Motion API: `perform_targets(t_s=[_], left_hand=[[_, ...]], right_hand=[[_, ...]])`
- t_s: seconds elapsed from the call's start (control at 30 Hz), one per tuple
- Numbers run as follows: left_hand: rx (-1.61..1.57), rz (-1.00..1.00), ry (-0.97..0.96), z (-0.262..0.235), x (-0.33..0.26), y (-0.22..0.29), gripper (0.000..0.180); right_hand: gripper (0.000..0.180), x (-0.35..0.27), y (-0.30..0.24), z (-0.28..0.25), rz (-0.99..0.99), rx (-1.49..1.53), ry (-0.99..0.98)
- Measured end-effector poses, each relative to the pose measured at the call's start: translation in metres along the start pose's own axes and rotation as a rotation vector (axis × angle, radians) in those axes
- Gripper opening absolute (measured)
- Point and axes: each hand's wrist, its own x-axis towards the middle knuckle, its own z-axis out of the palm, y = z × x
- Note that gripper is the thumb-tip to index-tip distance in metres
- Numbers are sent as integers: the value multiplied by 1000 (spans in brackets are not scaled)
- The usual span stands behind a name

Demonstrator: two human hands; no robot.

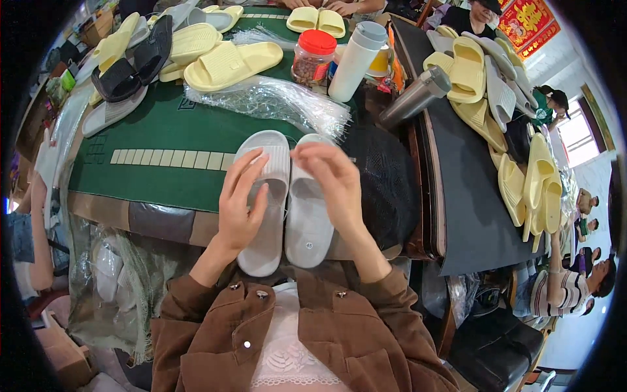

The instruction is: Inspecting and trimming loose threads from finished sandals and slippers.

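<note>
Two pale grey slide slippers lie side by side at the near edge of the table, toes pointing away from me. On the left slipper (261,251), my left hand (243,196) rests along the strap's outer side, its thumb and fingers apart. My right hand (333,179) is over the strap of the right slipper (308,228), with its fingers bent together near the inner edge. Whatever those fingertips may hold is too small or hidden to tell. Just beyond the toes lies a bundle of thin clear plastic strips (281,101) in a bag.
A dark green mat (150,176) covers the table. Yellow slippers (232,65) and black ones (153,52) lie beyond. A red-lidded jar (312,59), white bottle (356,62) and steel tumbler (418,98) stand at the right. More slippers (467,68) are piled on a black-topped table (473,196).
</note>
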Motion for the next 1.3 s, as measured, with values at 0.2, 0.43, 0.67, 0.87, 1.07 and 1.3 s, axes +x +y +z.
perform_targets(t_s=[0.2, 0.43, 0.67, 0.87, 1.07, 1.3], left_hand=[[-99, 8, -54, -3, -4, 11, 29], [13, 36, -123, -31, -2, -2, 18], [193, 123, -114, -66, -14, -9, 19], [-11, 296, -411, -57, -48, 16, 22], [44, 108, -400, -44, -62, 7, 18], [198, -85, -356, -33, -55, 6, 51]], right_hand=[[16, -33, -24, 7, 38, 66, -229], [17, -49, -43, -30, -78, 3, -123], [25, -49, -68, -47, -120, 39, 27], [10, -49, -77, -53, 311, -284, -136], [11, -47, -58, -45, 462, -608, -352], [34, -48, -17, -41, 130, -900, -364]])
